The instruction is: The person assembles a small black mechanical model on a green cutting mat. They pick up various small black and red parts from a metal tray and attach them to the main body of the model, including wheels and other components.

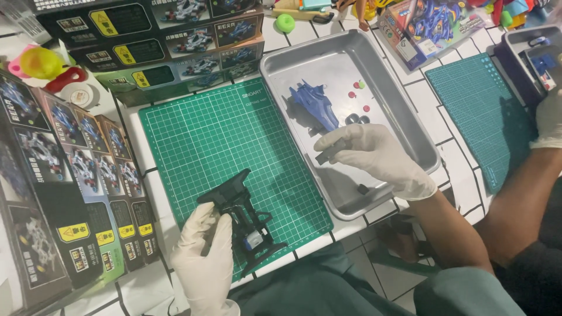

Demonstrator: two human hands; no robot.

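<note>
On green mat (216, 146): black chassis (243, 219) (left hand (202, 257) gripping).

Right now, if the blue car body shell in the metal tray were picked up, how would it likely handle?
The blue car body shell looks like thin moulded plastic, so probably light and fairly stiff. Its thin rear wing might snap if squeezed. Lying on the smooth metal tray, it would likely slide when pushed, not roll.

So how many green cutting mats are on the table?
2: one mat lies under the left hand, the other mat right of the metal tray. More may be out of view.
</note>
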